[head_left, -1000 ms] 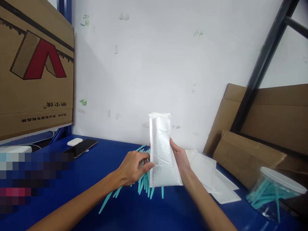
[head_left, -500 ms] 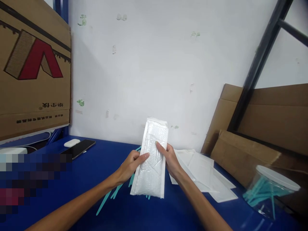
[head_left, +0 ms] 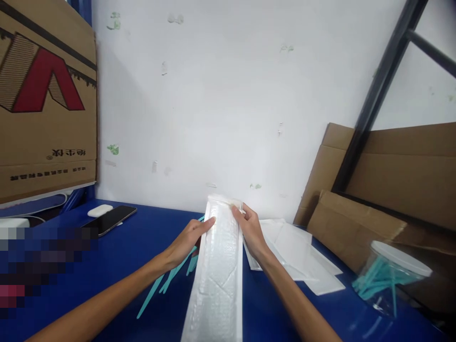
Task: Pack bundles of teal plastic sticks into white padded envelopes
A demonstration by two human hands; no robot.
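Note:
A white bubble mailer [head_left: 221, 266] is held up in front of me, its lower end reaching the bottom of the view. My left hand [head_left: 188, 240] grips its left edge, thumb on the front face. My right hand [head_left: 249, 227] is closed on the upper right edge, its thumb near the top. The fingers behind the mailer are mostly hidden. Teal sticks [head_left: 151, 295] lie on the blue table [head_left: 124, 266], partly behind the mailer and my left hand. Beside my right forearm are several flat white mailers [head_left: 295, 251], overlapping on the table.
A clear jar with a white lid [head_left: 394, 280] holds teal sticks at the right. Brown cardboard [head_left: 356, 223] leans behind it. A dark phone [head_left: 112, 221] and a white case [head_left: 100, 210] lie at the left, below a large printed carton [head_left: 67, 137]. A white wall [head_left: 213, 95] stands behind.
The mailer now appears longer, with its lower end extending down and out of view, and its top sits lower. Both hands hold it nearer its top edge.

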